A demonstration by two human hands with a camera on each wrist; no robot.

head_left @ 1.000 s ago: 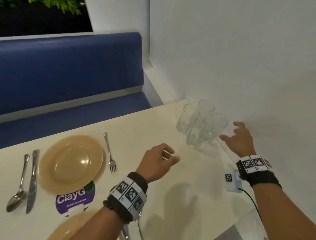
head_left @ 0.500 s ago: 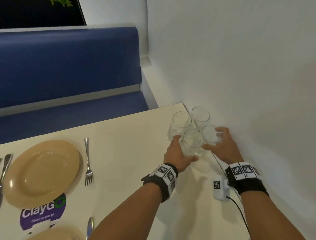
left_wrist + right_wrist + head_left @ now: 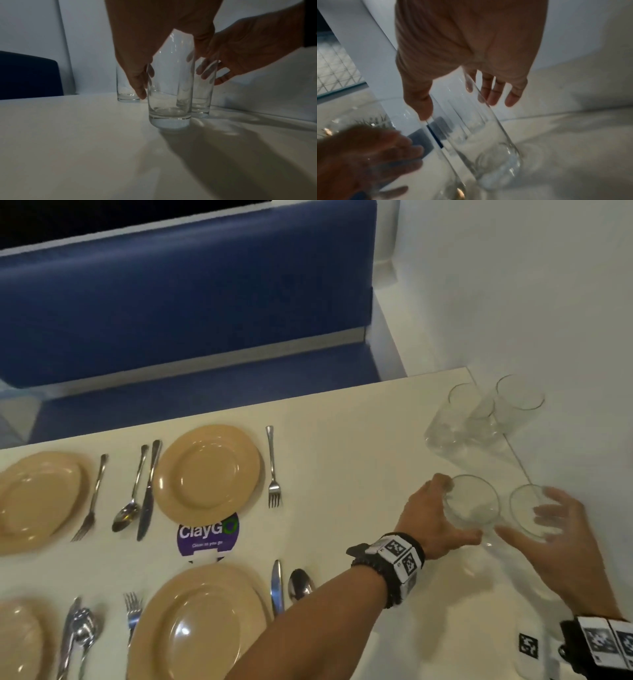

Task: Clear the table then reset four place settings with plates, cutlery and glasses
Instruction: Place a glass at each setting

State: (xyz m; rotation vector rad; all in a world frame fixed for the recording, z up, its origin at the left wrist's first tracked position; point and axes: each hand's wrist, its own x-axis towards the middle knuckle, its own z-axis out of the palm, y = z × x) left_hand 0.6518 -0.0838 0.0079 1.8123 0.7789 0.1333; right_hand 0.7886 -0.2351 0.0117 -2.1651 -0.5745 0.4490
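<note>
Several clear tall glasses are at the table's right end by the wall. My left hand [image 3: 459, 510] grips the nearer left glass [image 3: 476, 494] round its side; the left wrist view shows this glass [image 3: 169, 94] upright between thumb and fingers. My right hand [image 3: 534, 520] curls round the glass beside it [image 3: 524, 501], which looks tilted in the right wrist view [image 3: 479, 135]. Two more glasses [image 3: 462, 412] [image 3: 517, 402] stand free in the far corner. Tan plates [image 3: 205, 470] [image 3: 195, 628] with forks, knives and spoons lie to the left.
A white wall [image 3: 513, 285] runs along the table's right edge and a blue bench [image 3: 185, 302] lies beyond the far edge. A purple ClayGo sticker [image 3: 208, 534] sits between the plates. A small white tagged device [image 3: 529, 648] with a cable lies near my right wrist.
Both hands have closed on the two front glasses and drawn them toward me, away from the other two. The head view has swung left and down, showing more place settings.
</note>
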